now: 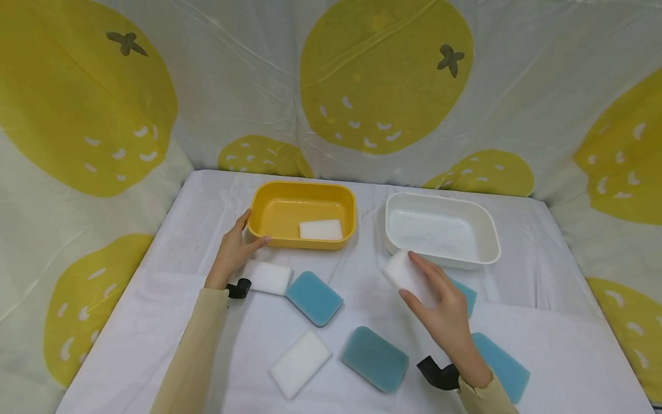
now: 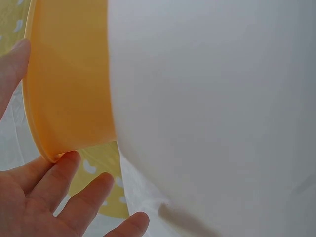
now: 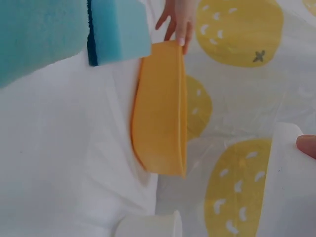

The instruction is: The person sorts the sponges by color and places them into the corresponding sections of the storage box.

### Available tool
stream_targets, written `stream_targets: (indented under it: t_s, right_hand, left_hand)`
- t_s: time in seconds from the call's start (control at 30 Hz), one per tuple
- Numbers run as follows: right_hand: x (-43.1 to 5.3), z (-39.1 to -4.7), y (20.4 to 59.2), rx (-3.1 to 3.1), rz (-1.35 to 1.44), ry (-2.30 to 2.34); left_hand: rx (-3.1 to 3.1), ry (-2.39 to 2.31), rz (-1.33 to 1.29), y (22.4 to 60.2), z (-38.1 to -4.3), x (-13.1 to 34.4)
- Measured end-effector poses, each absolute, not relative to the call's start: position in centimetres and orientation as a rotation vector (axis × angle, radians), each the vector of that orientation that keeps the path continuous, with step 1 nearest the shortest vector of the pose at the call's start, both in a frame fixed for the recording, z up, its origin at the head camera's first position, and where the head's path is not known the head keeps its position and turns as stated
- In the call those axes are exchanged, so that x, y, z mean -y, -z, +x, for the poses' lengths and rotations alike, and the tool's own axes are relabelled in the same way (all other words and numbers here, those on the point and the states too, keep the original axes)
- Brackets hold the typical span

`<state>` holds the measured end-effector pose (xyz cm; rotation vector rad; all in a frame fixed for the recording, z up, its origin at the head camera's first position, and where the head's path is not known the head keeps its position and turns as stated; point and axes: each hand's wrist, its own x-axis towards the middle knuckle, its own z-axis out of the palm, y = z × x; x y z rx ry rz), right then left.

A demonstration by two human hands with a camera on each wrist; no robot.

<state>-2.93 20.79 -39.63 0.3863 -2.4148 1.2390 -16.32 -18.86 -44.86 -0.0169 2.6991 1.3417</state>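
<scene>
My left hand (image 1: 233, 251) holds the near left corner of a yellow plastic container (image 1: 289, 198), thumb on the front rim and fingers at the left side. In the left wrist view the fingers are spread, two of them at the container's rim. Inside the container lies one white sponge (image 1: 320, 230). My right hand (image 1: 447, 305) grips another white sponge (image 1: 405, 270) between thumb and fingers, raised and tilted. It overlaps the front rim of a white container (image 1: 439, 256). A thumb tip (image 3: 307, 144) shows against this sponge in the right wrist view.
Two white sponges (image 1: 270, 278) (image 1: 300, 364) and several blue sponges (image 1: 314, 298) (image 1: 376, 359) (image 1: 500, 368) lie on the white cloth in front of the containers. One blue sponge (image 1: 465, 293) is partly hidden behind the right hand. Lemon-print curtains (image 1: 248, 86) enclose the table.
</scene>
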Motion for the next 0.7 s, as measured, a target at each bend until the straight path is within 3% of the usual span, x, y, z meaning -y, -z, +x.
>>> stream_targets:
  t_s: [0.7]
  right_hand:
    - [-17.7,-5.1,35.7,2.288,0.551,-1.296]
  left_hand:
    - [-2.688,-1.361,-0.021,45.0,-16.4,18.9]
